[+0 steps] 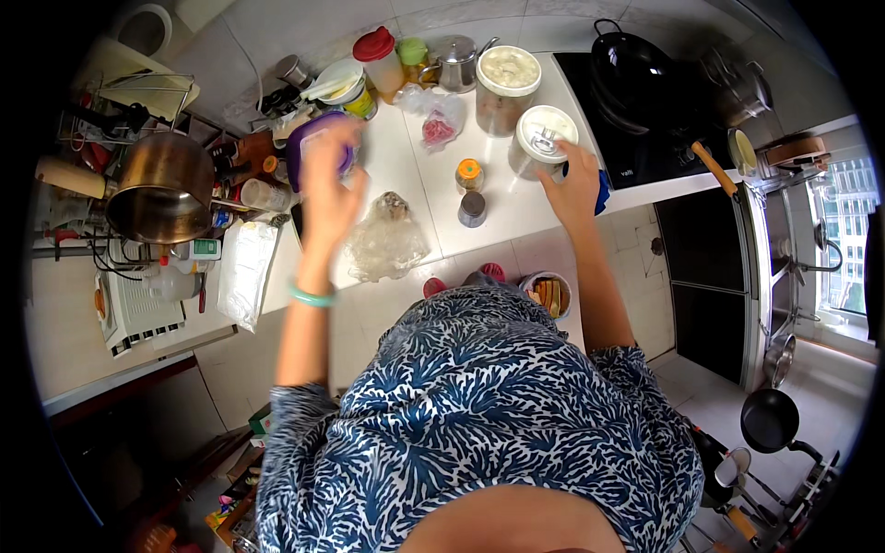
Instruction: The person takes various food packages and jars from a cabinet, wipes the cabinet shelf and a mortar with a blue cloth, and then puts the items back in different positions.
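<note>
My left hand [330,186] is raised and blurred over the left of the counter, in front of a purple plastic container [304,148]; its fingers look apart and nothing shows in it. My right hand [577,183] reaches to a white-lidded canister [546,135], fingers apart at the lid's near edge; whether they touch it I cannot tell. Between my hands stand a small orange-capped jar [469,175] and a dark-capped jar [472,209]. A crumpled clear plastic bag [387,242] lies at the counter's front edge. Behind it is a plastic bag with reddish contents [440,128].
A second tall canister [508,90], a metal kettle [456,63] and a red-lidded pitcher [379,62] stand along the back. At right, a black wok [632,76] sits on the cooktop [622,162]. A steel saucepan [162,186] is at left, above a white packet [247,269].
</note>
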Available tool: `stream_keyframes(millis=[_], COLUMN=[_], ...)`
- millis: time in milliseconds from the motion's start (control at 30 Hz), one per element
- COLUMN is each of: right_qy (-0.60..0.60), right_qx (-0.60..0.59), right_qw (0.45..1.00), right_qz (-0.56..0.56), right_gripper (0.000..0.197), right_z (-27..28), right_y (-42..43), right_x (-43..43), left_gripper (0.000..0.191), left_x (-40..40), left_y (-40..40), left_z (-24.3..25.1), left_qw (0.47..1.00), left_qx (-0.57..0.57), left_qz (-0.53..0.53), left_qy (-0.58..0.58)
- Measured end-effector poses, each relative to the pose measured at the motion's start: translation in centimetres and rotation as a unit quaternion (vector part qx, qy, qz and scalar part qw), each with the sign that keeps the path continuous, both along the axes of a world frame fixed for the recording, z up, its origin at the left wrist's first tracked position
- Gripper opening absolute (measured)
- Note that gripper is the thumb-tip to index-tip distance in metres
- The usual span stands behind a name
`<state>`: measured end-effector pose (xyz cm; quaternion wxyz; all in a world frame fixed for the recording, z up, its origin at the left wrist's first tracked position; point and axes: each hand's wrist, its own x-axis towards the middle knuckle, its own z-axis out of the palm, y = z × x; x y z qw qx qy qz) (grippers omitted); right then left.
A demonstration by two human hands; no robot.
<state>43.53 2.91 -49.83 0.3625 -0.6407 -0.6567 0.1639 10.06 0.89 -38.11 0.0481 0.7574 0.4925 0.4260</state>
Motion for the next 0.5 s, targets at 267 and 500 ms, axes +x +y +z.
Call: stream_keyframes(millis=[267, 500], right_qy=[-0.248, -0.307], right_qx=[-0.111, -0.196], right_qw=[0.959, 0.922], right_qz=[0.080, 0.132], right_gripper=[0.115, 0.118], right_z=[1.1, -0.3], right_y=[8.0, 9.6], right_x=[1.3, 2.9], left_gripper=[0.047, 0.041], left_x=[2.6, 2.1], left_y=[-8.9, -11.9], left_z=[-13.3, -13.5], left_qw=[0.923, 0.907], left_qx=[-0.281, -0.344], left_qz=[0.059, 0.071], left_qy=[-0.256, -0.233])
